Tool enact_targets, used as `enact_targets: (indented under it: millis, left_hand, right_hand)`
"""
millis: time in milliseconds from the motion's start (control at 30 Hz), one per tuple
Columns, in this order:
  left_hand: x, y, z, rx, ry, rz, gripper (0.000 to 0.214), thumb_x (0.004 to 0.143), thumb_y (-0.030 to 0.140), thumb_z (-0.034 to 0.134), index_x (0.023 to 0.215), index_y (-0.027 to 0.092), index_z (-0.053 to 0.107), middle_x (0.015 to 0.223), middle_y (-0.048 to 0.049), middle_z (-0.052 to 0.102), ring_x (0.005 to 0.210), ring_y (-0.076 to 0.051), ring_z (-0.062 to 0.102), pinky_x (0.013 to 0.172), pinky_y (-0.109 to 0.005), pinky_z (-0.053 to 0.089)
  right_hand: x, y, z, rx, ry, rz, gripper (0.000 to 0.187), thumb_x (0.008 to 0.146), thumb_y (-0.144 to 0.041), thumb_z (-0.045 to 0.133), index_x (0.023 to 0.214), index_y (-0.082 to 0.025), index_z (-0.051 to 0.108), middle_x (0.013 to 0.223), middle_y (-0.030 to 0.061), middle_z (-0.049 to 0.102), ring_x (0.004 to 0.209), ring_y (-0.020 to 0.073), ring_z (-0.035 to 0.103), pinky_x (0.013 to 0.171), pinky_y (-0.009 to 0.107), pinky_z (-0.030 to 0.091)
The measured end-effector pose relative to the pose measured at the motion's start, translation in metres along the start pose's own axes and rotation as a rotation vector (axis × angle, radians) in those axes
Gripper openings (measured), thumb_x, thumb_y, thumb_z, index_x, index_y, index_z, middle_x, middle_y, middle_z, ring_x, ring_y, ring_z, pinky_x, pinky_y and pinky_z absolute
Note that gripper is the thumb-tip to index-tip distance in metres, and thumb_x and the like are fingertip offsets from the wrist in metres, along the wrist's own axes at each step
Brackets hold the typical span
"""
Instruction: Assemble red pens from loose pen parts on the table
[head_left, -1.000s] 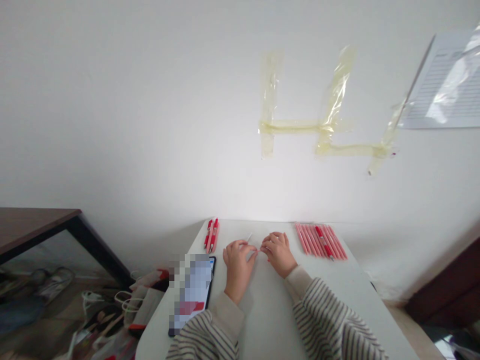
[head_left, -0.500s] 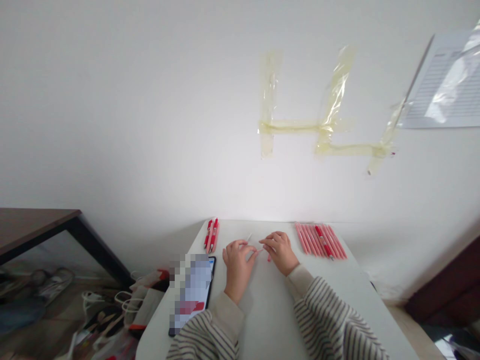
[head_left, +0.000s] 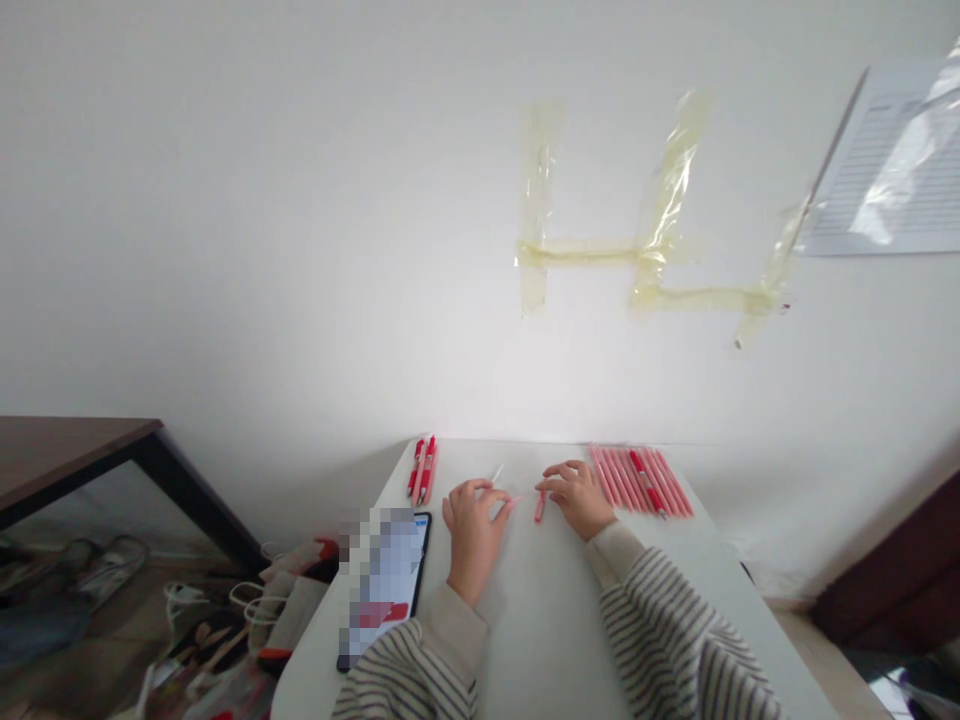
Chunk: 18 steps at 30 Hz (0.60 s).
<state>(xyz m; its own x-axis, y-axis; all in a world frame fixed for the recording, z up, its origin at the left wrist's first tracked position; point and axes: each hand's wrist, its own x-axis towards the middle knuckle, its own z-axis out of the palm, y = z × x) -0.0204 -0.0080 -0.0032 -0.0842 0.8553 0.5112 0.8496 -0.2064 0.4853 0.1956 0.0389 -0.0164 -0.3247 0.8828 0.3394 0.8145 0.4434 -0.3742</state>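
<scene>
My left hand [head_left: 474, 530] is closed, with thumb and forefinger pinching a slim pale pink piece [head_left: 517, 499] whose tip points right. A thin clear-white stick [head_left: 497, 473] shows just beyond its fingers; whether the hand holds it cannot be made out. My right hand [head_left: 576, 497] hovers over the table, fingers curled and fingertips pressed close together. What they grip, if anything, is hidden. A short pink-red piece [head_left: 539, 508] appears right under these fingertips. Right of this hand lies a row of pink pen barrels [head_left: 615, 478] with one red pen [head_left: 648, 485] among them.
Several red and pink pens [head_left: 423, 470] lie at the white table's [head_left: 540, 640] back left. A phone [head_left: 390, 590], partly blurred out, rests along the left side. White wall stands directly behind the table. Bags and cables [head_left: 247, 620] clutter the floor left, beside a brown table [head_left: 75, 455].
My right hand has drawn away to the right from my left hand, uncovering more of the short pink-red piece. My left hand has hardly moved and keeps its pinch.
</scene>
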Motion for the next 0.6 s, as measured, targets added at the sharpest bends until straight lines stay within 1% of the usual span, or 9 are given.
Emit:
enact_targets:
  millis: [167, 233, 333, 433, 600]
  left_hand:
    - [-0.0009, -0.0021, 0.0018, 0.010, 0.011, 0.000, 0.006, 0.079, 0.033, 0.073, 0.084, 0.032, 0.077, 0.110, -0.0048, 0.067, 0.110, -0.026, 0.056, 0.102, -0.054, 0.041]
    - [-0.0010, -0.0024, 0.0019, 0.003, 0.009, -0.001, 0.007, 0.079, 0.034, 0.073, 0.084, 0.032, 0.077, 0.110, -0.0049, 0.066, 0.109, -0.026, 0.056, 0.103, -0.054, 0.040]
    - [-0.0008, -0.0027, 0.0014, -0.017, 0.001, -0.020, 0.007, 0.079, 0.034, 0.073, 0.084, 0.032, 0.078, 0.110, -0.0055, 0.067, 0.110, -0.027, 0.055, 0.104, -0.055, 0.039]
    - [-0.0003, -0.0031, 0.0009, -0.040, -0.026, -0.046, 0.009, 0.079, 0.034, 0.072, 0.084, 0.031, 0.079, 0.111, -0.0063, 0.067, 0.112, -0.028, 0.054, 0.105, -0.056, 0.036]
    - [0.0003, -0.0017, 0.0001, -0.040, -0.042, -0.071, 0.009, 0.079, 0.032, 0.072, 0.084, 0.032, 0.079, 0.112, -0.0058, 0.066, 0.114, -0.028, 0.053, 0.107, -0.057, 0.035]
  right_hand:
    - [0.0016, 0.0042, 0.0062, 0.018, 0.018, -0.006, 0.027, 0.091, -0.019, 0.062, 0.104, -0.037, 0.078, 0.118, 0.0045, 0.068, 0.120, 0.0296, 0.045, 0.104, 0.051, 0.038]
    - [0.0022, 0.0055, 0.0077, 0.024, 0.024, -0.002, 0.023, 0.091, -0.021, 0.064, 0.102, -0.036, 0.078, 0.114, 0.0054, 0.068, 0.119, 0.0295, 0.045, 0.104, 0.050, 0.038]
    - [0.0023, 0.0055, 0.0088, 0.026, 0.028, 0.008, 0.021, 0.090, -0.022, 0.064, 0.100, -0.034, 0.078, 0.109, 0.0066, 0.067, 0.117, 0.0288, 0.047, 0.102, 0.049, 0.040]
    - [0.0017, 0.0041, 0.0089, 0.009, 0.036, 0.013, 0.018, 0.090, -0.021, 0.065, 0.100, -0.031, 0.077, 0.108, 0.0068, 0.067, 0.117, 0.0284, 0.048, 0.101, 0.047, 0.041]
    - [0.0006, 0.0030, 0.0075, -0.025, 0.038, -0.006, 0.018, 0.089, -0.016, 0.064, 0.101, -0.026, 0.072, 0.110, 0.0051, 0.069, 0.118, 0.0281, 0.048, 0.105, 0.050, 0.037]
